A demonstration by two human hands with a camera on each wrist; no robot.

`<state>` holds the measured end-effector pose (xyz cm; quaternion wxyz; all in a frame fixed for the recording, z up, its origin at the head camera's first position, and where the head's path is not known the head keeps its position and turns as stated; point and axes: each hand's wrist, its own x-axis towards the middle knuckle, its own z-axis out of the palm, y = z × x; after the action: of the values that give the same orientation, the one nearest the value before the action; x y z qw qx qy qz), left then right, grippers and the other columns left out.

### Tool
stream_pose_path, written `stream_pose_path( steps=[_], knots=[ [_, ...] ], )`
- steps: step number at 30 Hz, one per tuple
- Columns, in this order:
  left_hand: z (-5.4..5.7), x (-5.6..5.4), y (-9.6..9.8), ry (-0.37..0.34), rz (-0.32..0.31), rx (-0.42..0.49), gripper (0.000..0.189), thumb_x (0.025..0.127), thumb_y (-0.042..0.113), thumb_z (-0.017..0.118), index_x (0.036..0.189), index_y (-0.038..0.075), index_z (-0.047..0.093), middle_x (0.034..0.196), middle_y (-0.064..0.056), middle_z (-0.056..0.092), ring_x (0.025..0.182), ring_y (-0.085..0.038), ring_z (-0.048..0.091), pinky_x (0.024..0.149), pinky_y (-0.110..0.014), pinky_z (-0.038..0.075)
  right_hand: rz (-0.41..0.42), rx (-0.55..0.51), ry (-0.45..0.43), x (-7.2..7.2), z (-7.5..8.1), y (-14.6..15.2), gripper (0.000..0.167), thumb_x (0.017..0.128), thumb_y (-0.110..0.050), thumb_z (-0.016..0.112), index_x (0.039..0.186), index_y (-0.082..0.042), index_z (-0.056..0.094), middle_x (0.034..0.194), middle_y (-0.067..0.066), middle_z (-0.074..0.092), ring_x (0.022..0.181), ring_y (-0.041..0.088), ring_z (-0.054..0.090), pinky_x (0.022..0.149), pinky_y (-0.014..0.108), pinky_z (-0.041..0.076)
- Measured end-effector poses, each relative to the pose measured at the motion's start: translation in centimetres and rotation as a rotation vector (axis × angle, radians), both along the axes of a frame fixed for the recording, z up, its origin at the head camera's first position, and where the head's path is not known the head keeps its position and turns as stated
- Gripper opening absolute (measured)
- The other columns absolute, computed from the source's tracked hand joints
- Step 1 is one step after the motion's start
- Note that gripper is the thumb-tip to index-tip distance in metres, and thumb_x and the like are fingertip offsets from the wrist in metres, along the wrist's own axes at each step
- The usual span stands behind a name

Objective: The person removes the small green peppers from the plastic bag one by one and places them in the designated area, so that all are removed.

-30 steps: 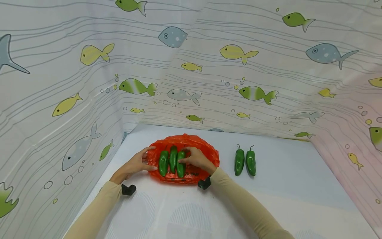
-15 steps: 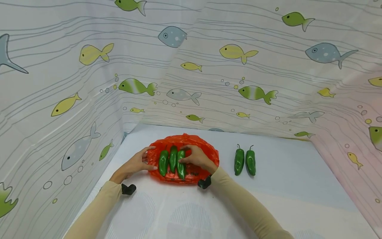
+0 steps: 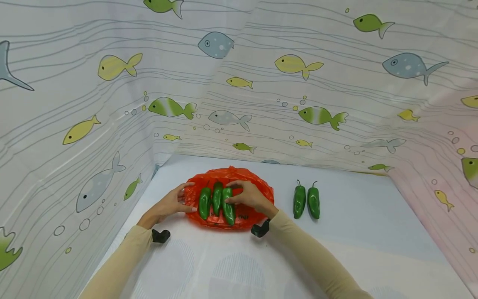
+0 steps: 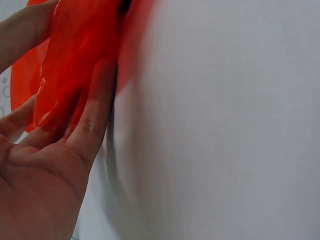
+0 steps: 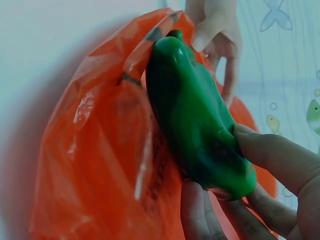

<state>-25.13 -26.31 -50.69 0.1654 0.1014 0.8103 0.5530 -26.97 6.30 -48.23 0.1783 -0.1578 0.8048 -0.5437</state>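
Observation:
A crumpled red plastic bag [image 3: 257, 182] lies opened wide, with three green peppers on it in the head view. The left pepper [image 3: 204, 203] and middle pepper [image 3: 217, 199] lie side by side. My right hand [image 3: 248, 197] pinches the rightmost pepper [image 3: 229, 211] near its stem end, thumb on one side and fingers on the other. This pepper [image 5: 192, 120] fills the middle of the right wrist view, raised at a slant over the bag. My left hand [image 3: 169, 205] holds the bag's left edge, fingers [image 4: 92, 115] along its outside; the bag partly hides them.
Two more green peppers, one [image 3: 299, 202] beside the other [image 3: 313, 203], lie on the white table [image 3: 358, 224] to the right of the bag. Fish-printed walls [image 3: 261, 124] enclose the table at the back and both sides.
The rightmost pepper's lower end has swung slightly right and toward me, so it now slants. My right hand and wrist have shifted a little to the right. My left hand stays put.

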Motion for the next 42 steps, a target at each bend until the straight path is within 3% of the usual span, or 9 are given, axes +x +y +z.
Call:
stream_pose_path(
  steps=[7, 14, 18, 25, 32, 42],
  knots=[
    [0.1, 0.0, 0.1, -0.018, 0.018, 0.008, 0.1, 0.079, 0.015, 0.091, 0.159, 0.019, 0.031, 0.15, -0.022, 0.048, 0.134, -0.037, 0.051, 0.106, -0.048, 0.049, 0.016, 0.037, 0.018, 0.5, 0.8, 1.1, 0.053, 0.083, -0.026, 0.089, 0.132, -0.021, 0.069, 0.129, 0.002, 0.064, 0.1, 0.024, 0.066, 0.086, 0.04, 0.059],
    [0.0, 0.0, 0.1, -0.009, 0.005, -0.005, 0.099, 0.081, 0.016, 0.089, 0.16, 0.017, 0.029, 0.151, -0.024, 0.047, 0.135, -0.039, 0.05, 0.106, -0.049, 0.048, 0.045, 0.035, 0.026, 0.9, 1.3, 2.3, 0.052, 0.084, -0.027, 0.088, 0.132, -0.022, 0.07, 0.133, 0.003, 0.063, 0.124, 0.034, 0.053, 0.087, 0.042, 0.059],
    [0.0, 0.0, 0.1, -0.003, 0.004, -0.02, 0.099, 0.082, 0.016, 0.089, 0.16, 0.016, 0.028, 0.151, -0.025, 0.046, 0.135, -0.04, 0.049, 0.107, -0.05, 0.048, 0.056, 0.027, 0.038, 1.0, 1.5, 3.0, 0.054, 0.084, -0.027, 0.087, 0.135, -0.02, 0.068, 0.136, 0.004, 0.062, 0.117, 0.033, 0.059, 0.087, 0.04, 0.058],
    [0.3, 0.1, 0.1, -0.025, 0.006, 0.006, 0.1, 0.08, 0.016, 0.09, 0.16, 0.018, 0.029, 0.153, -0.023, 0.045, 0.138, -0.039, 0.048, 0.109, -0.052, 0.045, 0.074, -0.004, 0.008, 1.3, 2.0, 4.2, 0.056, 0.087, -0.026, 0.085, 0.139, -0.018, 0.065, 0.14, 0.007, 0.058, 0.087, 0.024, 0.074, 0.094, 0.042, 0.056],
    [0.1, 0.1, 0.0, -0.028, 0.001, 0.022, 0.102, 0.079, 0.015, 0.09, 0.16, 0.017, 0.028, 0.154, -0.024, 0.044, 0.138, -0.04, 0.047, 0.109, -0.052, 0.045, 0.053, 0.026, 0.012, 1.5, 2.2, 5.4, 0.058, 0.087, -0.028, 0.085, 0.14, -0.02, 0.065, 0.142, 0.007, 0.057, 0.091, 0.021, 0.073, 0.093, 0.042, 0.056],
    [0.2, 0.1, 0.0, -0.028, 0.003, 0.016, 0.102, 0.08, 0.015, 0.09, 0.16, 0.017, 0.028, 0.155, -0.024, 0.043, 0.138, -0.041, 0.047, 0.109, -0.052, 0.045, -0.014, -0.021, -0.009, 1.5, 2.7, 8.0, 0.058, 0.087, -0.025, 0.085, 0.141, -0.019, 0.064, 0.136, 0.009, 0.06, 0.105, 0.026, 0.068, 0.089, 0.044, 0.059]
  ],
)
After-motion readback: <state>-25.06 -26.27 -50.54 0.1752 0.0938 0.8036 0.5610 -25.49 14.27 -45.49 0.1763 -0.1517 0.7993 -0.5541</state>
